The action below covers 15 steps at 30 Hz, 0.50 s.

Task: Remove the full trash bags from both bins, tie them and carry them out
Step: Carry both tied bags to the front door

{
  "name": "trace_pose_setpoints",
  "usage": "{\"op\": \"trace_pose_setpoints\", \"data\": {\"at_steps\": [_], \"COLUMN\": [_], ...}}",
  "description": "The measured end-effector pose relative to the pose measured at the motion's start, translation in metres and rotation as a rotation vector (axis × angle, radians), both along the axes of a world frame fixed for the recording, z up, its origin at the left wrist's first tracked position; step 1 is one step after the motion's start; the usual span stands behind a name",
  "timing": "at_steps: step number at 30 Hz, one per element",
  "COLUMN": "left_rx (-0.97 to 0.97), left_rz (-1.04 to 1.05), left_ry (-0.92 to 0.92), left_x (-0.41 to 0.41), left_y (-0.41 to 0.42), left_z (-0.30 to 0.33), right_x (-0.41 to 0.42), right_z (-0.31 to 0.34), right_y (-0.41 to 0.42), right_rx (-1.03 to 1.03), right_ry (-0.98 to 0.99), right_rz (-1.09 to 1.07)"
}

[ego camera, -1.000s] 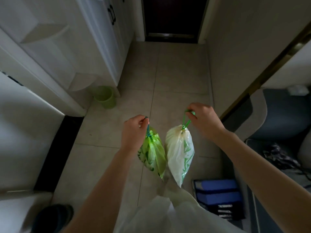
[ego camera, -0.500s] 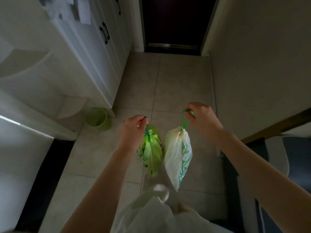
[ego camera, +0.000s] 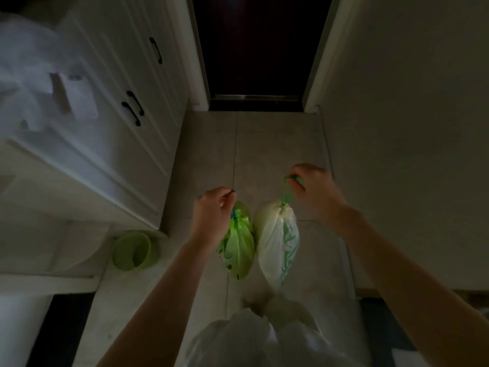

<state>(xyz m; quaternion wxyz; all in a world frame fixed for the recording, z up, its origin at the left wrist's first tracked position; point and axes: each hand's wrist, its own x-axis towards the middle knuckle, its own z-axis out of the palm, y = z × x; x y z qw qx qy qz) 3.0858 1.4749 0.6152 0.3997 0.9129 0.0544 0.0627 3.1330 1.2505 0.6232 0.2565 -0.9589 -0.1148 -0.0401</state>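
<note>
Both bags are hanging tied, long axes pointing straight down, side by side and touching, with the dark door [ego camera: 258,49] lying straight ahead across the floor [ego camera: 277,144]. The left hand [ego camera: 211,213] is clenching the tie of the green bag [ego camera: 236,242], which is hanging just below its fingers; the right hand [ego camera: 312,189] is pinching the green drawstring of the white bag [ego camera: 277,242], held slightly nearer the door. The light is dim, so whether the door is standing open is hard to judge. A hand will probably be needing freeing for it; the green bin [ego camera: 133,250] is sitting left of the bags, well short of the door.
</note>
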Motion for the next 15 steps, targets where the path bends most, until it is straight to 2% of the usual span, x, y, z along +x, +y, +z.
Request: {"op": "trace_pose_setpoints", "data": {"at_steps": [5, 15], "left_rx": [-0.041, 0.014], "left_rz": [0.019, 0.138], "left_ry": [0.034, 0.036], "left_x": [0.108, 0.315], "left_y": [0.0, -0.002], "left_z": [-0.003, -0.001], "right_x": [0.108, 0.327], "right_z": [-0.008, 0.003], "right_y": [-0.001, -0.002], "right_rx": [-0.037, 0.021], "right_ry": [-0.021, -0.013], "right_rz": [0.028, 0.116]}}
